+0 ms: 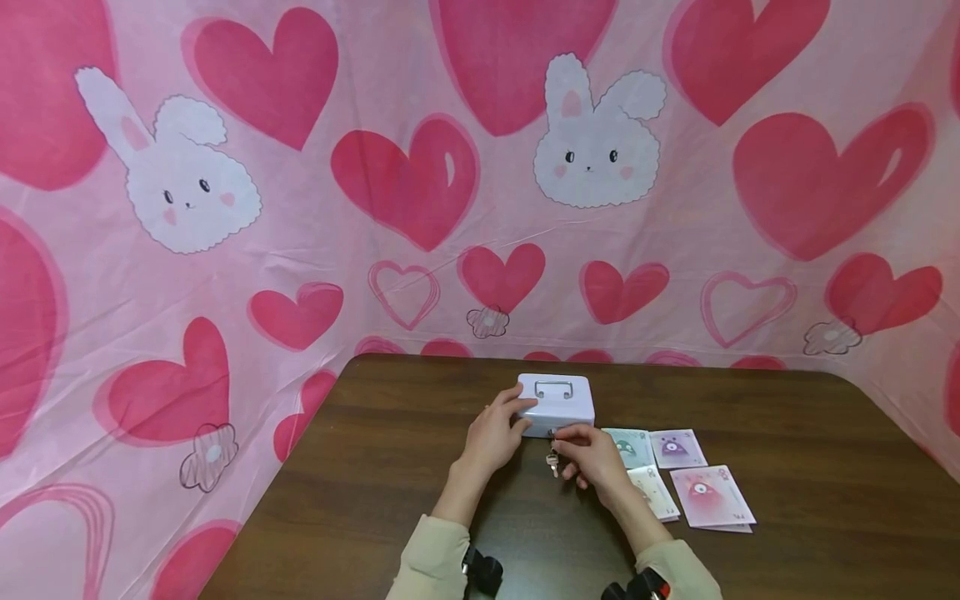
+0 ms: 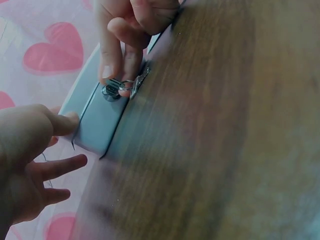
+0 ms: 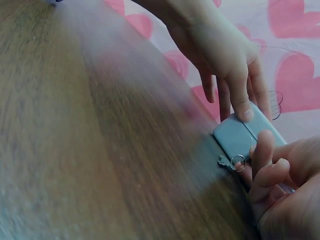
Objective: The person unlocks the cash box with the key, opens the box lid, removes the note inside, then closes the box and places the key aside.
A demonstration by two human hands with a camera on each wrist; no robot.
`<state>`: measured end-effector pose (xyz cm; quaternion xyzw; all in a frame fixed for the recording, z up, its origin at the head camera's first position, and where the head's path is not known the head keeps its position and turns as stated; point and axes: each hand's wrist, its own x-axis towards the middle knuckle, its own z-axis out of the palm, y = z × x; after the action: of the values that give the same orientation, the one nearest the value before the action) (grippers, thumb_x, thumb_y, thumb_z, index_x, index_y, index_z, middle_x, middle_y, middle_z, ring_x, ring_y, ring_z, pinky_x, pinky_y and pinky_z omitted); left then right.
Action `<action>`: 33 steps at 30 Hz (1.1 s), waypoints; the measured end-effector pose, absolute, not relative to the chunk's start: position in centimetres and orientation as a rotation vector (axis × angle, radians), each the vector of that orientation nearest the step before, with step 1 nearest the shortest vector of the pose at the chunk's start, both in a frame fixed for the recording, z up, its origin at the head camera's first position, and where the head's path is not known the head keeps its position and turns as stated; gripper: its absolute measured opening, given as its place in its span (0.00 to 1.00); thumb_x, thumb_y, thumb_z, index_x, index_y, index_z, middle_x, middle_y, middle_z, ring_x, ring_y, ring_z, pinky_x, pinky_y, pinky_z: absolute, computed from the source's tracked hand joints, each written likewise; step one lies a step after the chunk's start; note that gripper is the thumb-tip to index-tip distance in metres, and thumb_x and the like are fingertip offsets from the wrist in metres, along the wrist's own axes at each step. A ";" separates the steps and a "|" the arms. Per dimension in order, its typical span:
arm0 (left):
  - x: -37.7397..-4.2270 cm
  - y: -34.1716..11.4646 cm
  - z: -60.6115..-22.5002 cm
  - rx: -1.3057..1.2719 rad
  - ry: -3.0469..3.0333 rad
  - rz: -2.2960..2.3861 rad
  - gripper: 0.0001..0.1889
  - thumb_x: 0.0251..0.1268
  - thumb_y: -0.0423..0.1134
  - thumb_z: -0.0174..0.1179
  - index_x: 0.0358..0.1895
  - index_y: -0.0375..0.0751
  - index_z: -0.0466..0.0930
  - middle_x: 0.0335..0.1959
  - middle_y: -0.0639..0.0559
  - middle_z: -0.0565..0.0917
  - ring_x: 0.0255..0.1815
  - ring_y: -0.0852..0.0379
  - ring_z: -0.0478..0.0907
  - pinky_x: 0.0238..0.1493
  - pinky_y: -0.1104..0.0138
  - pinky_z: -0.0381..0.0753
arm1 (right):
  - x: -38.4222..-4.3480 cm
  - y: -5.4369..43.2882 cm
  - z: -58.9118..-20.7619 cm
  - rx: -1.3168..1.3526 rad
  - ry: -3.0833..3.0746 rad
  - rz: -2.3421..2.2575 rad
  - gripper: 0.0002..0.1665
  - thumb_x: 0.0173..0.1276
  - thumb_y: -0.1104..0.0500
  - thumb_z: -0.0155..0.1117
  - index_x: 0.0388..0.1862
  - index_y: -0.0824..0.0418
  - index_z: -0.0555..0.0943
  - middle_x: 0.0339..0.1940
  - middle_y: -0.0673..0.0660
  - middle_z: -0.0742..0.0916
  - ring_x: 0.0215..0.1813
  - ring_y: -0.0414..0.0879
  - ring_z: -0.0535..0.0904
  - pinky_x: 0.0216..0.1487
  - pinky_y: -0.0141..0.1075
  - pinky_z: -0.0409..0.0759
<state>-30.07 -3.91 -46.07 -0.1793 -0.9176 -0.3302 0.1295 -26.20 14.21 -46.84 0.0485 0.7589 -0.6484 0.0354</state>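
A small white cash box (image 1: 566, 412) with a metal lid handle stands on the wooden table. My left hand (image 1: 493, 435) steadies its left side, thumb against the front and extended fingers on or beside the lid. In the left wrist view a key (image 2: 115, 85) sits in the round front lock (image 2: 109, 94). My right hand (image 1: 597, 458) pinches that key's head between thumb and fingers, which partly hide it. From it hangs a ring (image 3: 238, 161) with a second key (image 3: 225, 162), dangling in front of the box.
Right of the box lie several colourful play notes with cartoon monsters: a green one (image 1: 632, 447), a purple one (image 1: 677, 449), a yellowish one (image 1: 654, 493) and a pink stack (image 1: 711, 496). A pink heart-and-bunny cloth (image 1: 510, 217) hangs behind the brown table (image 1: 390, 467).
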 end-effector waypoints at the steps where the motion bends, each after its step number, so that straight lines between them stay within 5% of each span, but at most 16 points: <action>1: -30.1 -3.9 -46.1 -0.519 -2.668 -0.961 0.16 0.68 0.42 0.63 0.58 0.57 0.84 0.71 0.55 0.74 0.69 0.51 0.74 0.68 0.45 0.70 | -26.3 14.2 -46.9 0.148 2.330 -1.995 0.15 0.67 0.64 0.66 0.50 0.69 0.82 0.29 0.56 0.86 0.14 0.39 0.74 0.13 0.28 0.66; 12: -30.1 -4.1 -46.2 -0.502 -2.678 -0.958 0.16 0.68 0.42 0.63 0.58 0.57 0.84 0.71 0.55 0.74 0.69 0.50 0.74 0.67 0.45 0.70 | -26.3 13.9 -46.8 0.183 2.241 -1.996 0.15 0.69 0.63 0.64 0.53 0.66 0.82 0.32 0.57 0.87 0.22 0.41 0.84 0.14 0.28 0.68; 25: -30.1 -4.0 -46.1 -0.486 -2.692 -0.938 0.16 0.68 0.42 0.63 0.58 0.58 0.84 0.71 0.57 0.74 0.69 0.51 0.74 0.68 0.45 0.70 | -26.5 13.6 -46.9 0.177 2.305 -1.965 0.14 0.69 0.64 0.64 0.52 0.68 0.83 0.23 0.54 0.82 0.16 0.39 0.70 0.13 0.29 0.67; 33: -30.0 -3.8 -46.0 -0.501 -2.677 -0.880 0.16 0.66 0.42 0.64 0.57 0.58 0.85 0.69 0.55 0.75 0.66 0.50 0.77 0.67 0.44 0.70 | -26.3 13.9 -46.7 0.171 2.320 -1.934 0.15 0.70 0.63 0.64 0.53 0.66 0.82 0.31 0.57 0.85 0.20 0.41 0.77 0.14 0.31 0.70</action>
<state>-30.04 -3.79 -45.98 -0.1733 -0.9262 -0.3045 0.1393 -26.26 13.85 -46.74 0.0563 0.7655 -0.6383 0.0581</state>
